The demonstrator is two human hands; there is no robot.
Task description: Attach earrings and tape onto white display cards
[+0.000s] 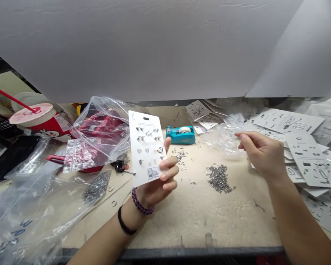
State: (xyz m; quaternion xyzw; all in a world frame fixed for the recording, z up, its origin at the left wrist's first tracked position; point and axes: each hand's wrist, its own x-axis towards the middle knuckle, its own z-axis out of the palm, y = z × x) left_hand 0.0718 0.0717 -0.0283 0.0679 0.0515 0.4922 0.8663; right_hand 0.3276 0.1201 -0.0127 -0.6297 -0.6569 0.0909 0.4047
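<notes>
My left hand (165, 175) is closed on the edge of a white earring card (147, 147), held up and slightly tilted above the table. Rows of small metal pieces and a barcode label show on the card's near side. To its right, my right hand (260, 152) hovers with thumb and forefinger pinched. Whatever those fingertips hold, if anything, is too small to make out. Beneath and between the hands lies a heap of small metal earring pieces (219, 178). Behind it is a looser scatter of tiny metal bits (180, 154).
A teal tape dispenser (180, 135) stands behind the scatter. More earring cards (311, 158) overlap at right, near a crumpled clear bag (228, 138). At left are a red cup (51, 123) with a straw, plastic bags (38, 209) and a bag of metal pieces (98, 187).
</notes>
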